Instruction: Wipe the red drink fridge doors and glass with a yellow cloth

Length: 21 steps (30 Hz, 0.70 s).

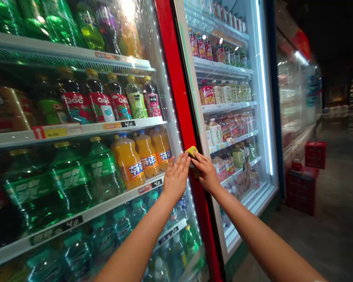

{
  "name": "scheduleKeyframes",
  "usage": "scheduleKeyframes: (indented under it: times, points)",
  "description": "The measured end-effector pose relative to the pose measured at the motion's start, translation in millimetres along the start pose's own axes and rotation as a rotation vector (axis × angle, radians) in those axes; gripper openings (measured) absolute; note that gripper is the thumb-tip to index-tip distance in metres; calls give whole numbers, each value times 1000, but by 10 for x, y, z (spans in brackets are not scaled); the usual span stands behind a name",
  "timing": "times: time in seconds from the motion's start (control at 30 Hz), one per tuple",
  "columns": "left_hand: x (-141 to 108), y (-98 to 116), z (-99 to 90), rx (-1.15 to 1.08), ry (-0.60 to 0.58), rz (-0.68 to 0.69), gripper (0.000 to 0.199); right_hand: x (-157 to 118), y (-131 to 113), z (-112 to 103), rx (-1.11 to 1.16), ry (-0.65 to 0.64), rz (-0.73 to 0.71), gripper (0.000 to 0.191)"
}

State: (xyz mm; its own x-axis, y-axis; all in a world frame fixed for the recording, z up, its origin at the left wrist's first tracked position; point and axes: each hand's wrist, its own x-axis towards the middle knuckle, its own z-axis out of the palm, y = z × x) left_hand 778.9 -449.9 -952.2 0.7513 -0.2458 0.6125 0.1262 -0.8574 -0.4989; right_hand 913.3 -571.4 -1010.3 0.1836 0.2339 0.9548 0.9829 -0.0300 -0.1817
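A small folded yellow cloth [191, 150] lies against the red door frame [182, 98] of the drinks fridge. My right hand [206, 169] has its fingers on the cloth and presses it to the frame; part of the cloth is hidden under them. Just left of it, my left hand [176, 177] rests flat with fingers stretched out, at the edge of the glass door. Its fingertips come close to the cloth, but whether they touch it I cannot tell. Behind the glass, orange soda bottles [128, 160] stand nearest to my left hand.
Shelves of green soda bottles [69, 176] and juice bottles [75, 100] fill the left fridge. A second lit fridge [260, 78] with several drinks shelves stands right beside the red frame. Red crates [301, 188] sit on the floor [338, 219] at the right.
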Motion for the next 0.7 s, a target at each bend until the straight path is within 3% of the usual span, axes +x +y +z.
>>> scheduleKeyframes:
  times: [0.1, 0.17, 0.23, 0.4, 0.5, 0.57, 0.7]
  points:
    - [-450, 359, 196, 4, -36, 3, 67, -631, -45, 42, -13, 2, 12, 78]
    - [-546, 458, 181, -3, -55, -9, 68, -732, -71, 23, -10, 15, 1, 68]
    - [-433, 419, 41, -12, -61, -29, 67, -527, -85, -37, 3, 30, -14, 60]
    - [300, 70, -486, -17, -43, -90, 62, 548, -68, -263, 34, 70, -31, 54]
    - [478, 43, -569, -31, -37, -107, 63, 760, -32, -342, 75, 46, -34, 53]
    - [386, 141, -475, -38, -43, -113, 64, 597, 4, -343, 94, 35, -27, 56]
    - [-64, 422, -105, -53, -38, -75, 66, -81, 72, -241, 95, 37, 14, 62]
